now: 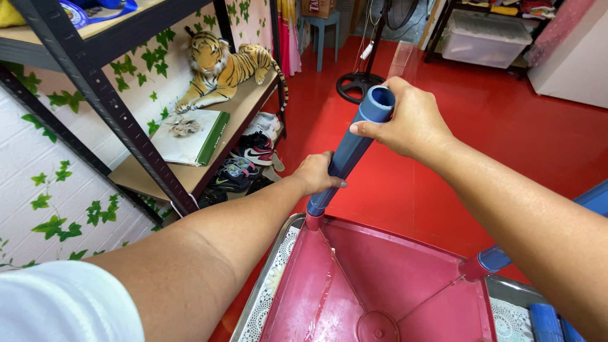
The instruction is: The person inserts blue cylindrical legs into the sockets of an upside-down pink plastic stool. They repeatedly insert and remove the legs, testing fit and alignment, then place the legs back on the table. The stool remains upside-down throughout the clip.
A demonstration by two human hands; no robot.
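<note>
Red floor behind: my left hand and right hand gripped the blue leg, probably steadying it in the upturned stool.

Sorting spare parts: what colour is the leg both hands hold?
Blue leg, seen in the head view.

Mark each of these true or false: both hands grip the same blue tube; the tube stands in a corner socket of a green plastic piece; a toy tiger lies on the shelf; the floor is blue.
1. Both the left hand and the right hand grip the same blue tube. True.
2. The tube stands in a corner socket of a green plastic piece. False: the plastic piece is red.
3. A toy tiger lies on the shelf. True.
4. The floor is blue. False: the floor is red.
</note>
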